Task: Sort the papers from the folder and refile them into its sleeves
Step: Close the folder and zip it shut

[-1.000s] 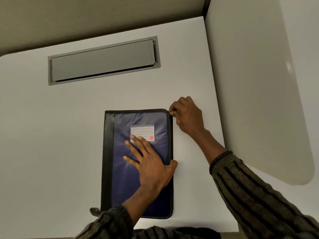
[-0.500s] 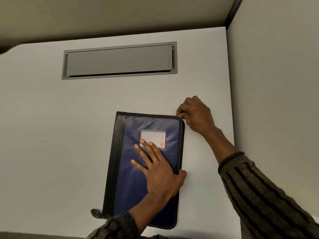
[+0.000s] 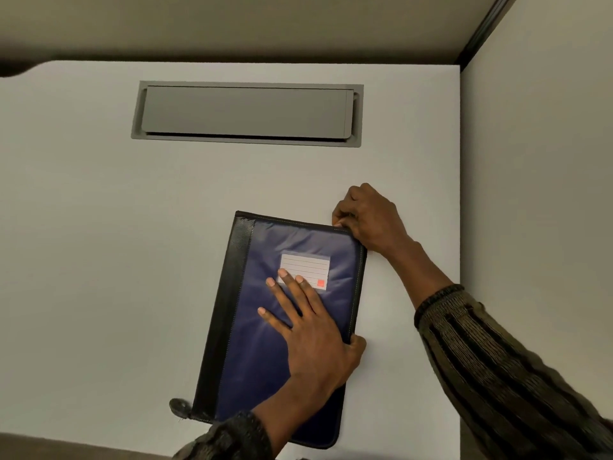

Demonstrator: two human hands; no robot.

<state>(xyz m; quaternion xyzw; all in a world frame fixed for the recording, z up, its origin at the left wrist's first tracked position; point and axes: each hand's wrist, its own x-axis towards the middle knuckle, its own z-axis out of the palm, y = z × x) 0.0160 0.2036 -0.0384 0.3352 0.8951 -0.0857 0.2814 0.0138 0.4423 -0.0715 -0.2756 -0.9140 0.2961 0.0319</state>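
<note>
1. One folder (image 3: pixel 252 360) is in view, zipped shut, with a dark blue padded cover and a black spine strip along its left side. It lies flat on the white desk (image 3: pixel 99 260), right of centre and near the front edge, its top tilted slightly to the right.
2. There are two hands, each coming out of a striped knit sleeve (image 3: pixel 497 360). There is also one grey recessed hatch (image 3: pixel 245 112) set into the desk well beyond the folder, and one small dark tab (image 3: pixel 179 406) sticking out at the folder's lower left corner.
3. One label card (image 3: pixel 308 265) sits in a clear pocket on the upper half of the cover. It is white with ruled lines and a small red square in its lower right corner. Nothing written on it can be read, and no brand mark shows.
4. The left hand (image 3: pixel 311 340) lies flat on the cover with its fingers straight and spread. Three fingertips reach the lower left part of the label, and the thumb lies against the folder's right edge.
5. The right hand (image 3: pixel 371 220) is at the folder's top right corner, its fingers curled tightly and pinching at the zipped edge. What exactly sits between the fingertips is hidden by the knuckles.
6. The folder therefore lies under the left palm and just below and left of the right fingers.
</note>
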